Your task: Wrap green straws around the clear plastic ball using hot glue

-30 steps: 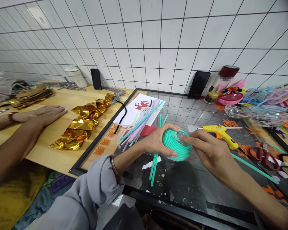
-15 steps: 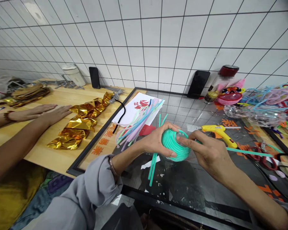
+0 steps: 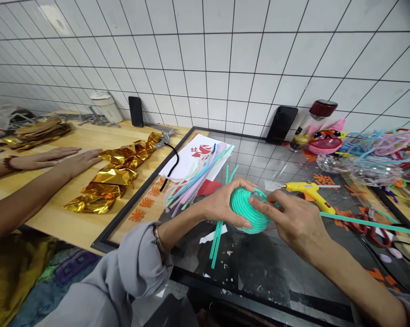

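My left hand [image 3: 222, 204] is wrapped round a teal coiled ball [image 3: 247, 211], thumb below and fingers over its top. A clear piece shows at the ball's upper right. My right hand [image 3: 295, 222] pinches a teal strip [image 3: 365, 220] against that side, its index finger touching the ball. The strip's free length runs out to the right, over red-handled scissors [image 3: 375, 231]. Several loose teal strips [image 3: 217, 243] lie on the dark glass under my left wrist. Behind my right hand rests a yellow glue gun [image 3: 310, 190].
Pastel strips [image 3: 198, 177] lie on white paper [image 3: 191, 152]. Gold foil [image 3: 112, 179] and another person's hands [image 3: 78, 163] are at left. Phones [image 3: 282, 125], a red-lidded bottle [image 3: 319, 113] and a strip pile [image 3: 389, 147] stand or lie at the back.
The view has shifted slightly. My hands keep hold of the ball and strip; the strip's free end has swung a little lower and further right.
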`<state>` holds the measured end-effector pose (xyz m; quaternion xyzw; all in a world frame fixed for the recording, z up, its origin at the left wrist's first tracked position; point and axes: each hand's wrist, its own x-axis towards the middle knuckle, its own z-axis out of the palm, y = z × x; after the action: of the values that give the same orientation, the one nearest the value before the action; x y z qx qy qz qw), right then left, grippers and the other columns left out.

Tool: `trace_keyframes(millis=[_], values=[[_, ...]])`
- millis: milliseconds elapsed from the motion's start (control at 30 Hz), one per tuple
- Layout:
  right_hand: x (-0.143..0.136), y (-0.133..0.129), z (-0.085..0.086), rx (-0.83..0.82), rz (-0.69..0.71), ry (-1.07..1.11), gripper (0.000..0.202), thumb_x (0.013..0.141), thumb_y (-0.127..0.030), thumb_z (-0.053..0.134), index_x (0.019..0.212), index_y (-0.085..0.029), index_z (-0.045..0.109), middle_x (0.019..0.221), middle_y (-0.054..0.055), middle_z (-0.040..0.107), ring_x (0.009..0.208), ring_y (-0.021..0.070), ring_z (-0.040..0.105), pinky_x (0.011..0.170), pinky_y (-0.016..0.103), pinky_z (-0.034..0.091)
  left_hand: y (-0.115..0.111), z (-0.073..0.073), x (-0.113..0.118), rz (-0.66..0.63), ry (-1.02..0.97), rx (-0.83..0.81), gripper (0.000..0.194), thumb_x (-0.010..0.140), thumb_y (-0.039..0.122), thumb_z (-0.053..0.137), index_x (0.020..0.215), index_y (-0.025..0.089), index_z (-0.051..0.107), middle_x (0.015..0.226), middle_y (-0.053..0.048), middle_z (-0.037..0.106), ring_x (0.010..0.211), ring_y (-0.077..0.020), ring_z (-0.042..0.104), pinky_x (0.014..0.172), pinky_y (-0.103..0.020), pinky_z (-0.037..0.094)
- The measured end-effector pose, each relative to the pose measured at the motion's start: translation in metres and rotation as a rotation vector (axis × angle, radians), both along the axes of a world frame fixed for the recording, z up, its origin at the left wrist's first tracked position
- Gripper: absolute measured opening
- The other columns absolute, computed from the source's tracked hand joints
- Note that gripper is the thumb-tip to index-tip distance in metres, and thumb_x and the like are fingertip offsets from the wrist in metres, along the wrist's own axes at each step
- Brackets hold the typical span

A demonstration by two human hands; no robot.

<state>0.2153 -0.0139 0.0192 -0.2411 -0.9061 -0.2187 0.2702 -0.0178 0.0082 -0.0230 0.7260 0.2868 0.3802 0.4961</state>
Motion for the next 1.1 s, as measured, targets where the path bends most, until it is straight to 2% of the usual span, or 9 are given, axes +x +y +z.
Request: trace_keyframes(millis=[133, 200, 300, 367, 433, 667, 1100], values=[[-0.001, 0.000, 0.000, -0.008, 0.006, -0.001, 0.039, 0.093, -0.002, 0.044, 0.113, -0.025, 0.068, 0.081, 0.001, 0.064, 0.061, 0.0115, 0.049, 0.058, 0.026, 0.037, -0.001, 0.003, -0.001, 0.000, -0.008, -0.025, 0.073, 0.053, 0.040, 0.095, 0.113, 0.025, 0.056, 0.139, -0.011, 0.054, 0.134, -0.0348, 0.050, 0.111, -0.050, 0.038], [-0.002, 0.000, 0.001, -0.001, 0.013, -0.001, 0.040, 0.094, -0.002, 0.042, 0.113, -0.025, 0.068, 0.079, 0.001, 0.063, 0.060, 0.0116, 0.049, 0.058, 0.026, 0.036, -0.002, 0.003, -0.002, -0.018, -0.034, -0.056, 0.067, 0.061, 0.048, 0.090, 0.113, 0.024, 0.057, 0.141, -0.011, 0.053, 0.135, -0.0338, 0.050, 0.112, -0.050, 0.038], [-0.004, -0.001, 0.002, 0.019, 0.024, 0.001, 0.040, 0.096, -0.001, 0.040, 0.115, -0.023, 0.067, 0.075, 0.001, 0.062, 0.060, 0.0118, 0.049, 0.058, 0.025, 0.036, -0.004, 0.004, -0.002, -0.025, -0.100, -0.093, 0.052, 0.079, 0.063, 0.071, 0.111, 0.023, 0.060, 0.139, -0.011, 0.057, 0.136, -0.0306, 0.049, 0.114, -0.048, 0.037], [-0.005, -0.003, 0.003, 0.020, 0.028, 0.007, 0.038, 0.097, -0.002, 0.041, 0.115, -0.022, 0.067, 0.074, 0.001, 0.062, 0.061, 0.0121, 0.050, 0.059, 0.025, 0.037, -0.005, 0.004, 0.000, 0.015, -0.138, -0.091, 0.047, 0.089, 0.065, 0.056, 0.107, 0.023, 0.063, 0.133, -0.010, 0.062, 0.135, -0.0282, 0.051, 0.116, -0.046, 0.035], [-0.006, -0.004, 0.002, 0.011, 0.028, 0.021, 0.036, 0.097, -0.003, 0.042, 0.115, -0.022, 0.067, 0.075, 0.001, 0.062, 0.062, 0.0124, 0.050, 0.059, 0.026, 0.037, -0.005, 0.003, 0.003, 0.060, -0.172, -0.085, 0.046, 0.093, 0.064, 0.050, 0.103, 0.022, 0.066, 0.129, -0.009, 0.065, 0.132, -0.0271, 0.053, 0.116, -0.045, 0.034], [-0.010, -0.008, 0.000, 0.013, -0.012, 0.007, 0.033, 0.097, -0.006, 0.042, 0.111, -0.021, 0.069, 0.075, 0.002, 0.061, 0.062, 0.0131, 0.051, 0.058, 0.027, 0.036, -0.005, -0.003, 0.010, 0.124, -0.248, -0.146, 0.038, 0.092, 0.058, 0.058, 0.098, 0.021, 0.068, 0.124, -0.008, 0.068, 0.130, -0.0271, 0.056, 0.113, -0.043, 0.037], [-0.011, -0.009, 0.001, 0.064, -0.011, -0.017, 0.034, 0.099, -0.007, 0.040, 0.113, -0.020, 0.068, 0.073, 0.002, 0.062, 0.060, 0.0141, 0.050, 0.057, 0.028, 0.035, -0.008, -0.001, 0.013, 0.168, -0.264, -0.181, 0.032, 0.087, 0.051, 0.066, 0.095, 0.020, 0.070, 0.120, -0.008, 0.069, 0.123, -0.0268, 0.059, 0.110, -0.044, 0.039]])
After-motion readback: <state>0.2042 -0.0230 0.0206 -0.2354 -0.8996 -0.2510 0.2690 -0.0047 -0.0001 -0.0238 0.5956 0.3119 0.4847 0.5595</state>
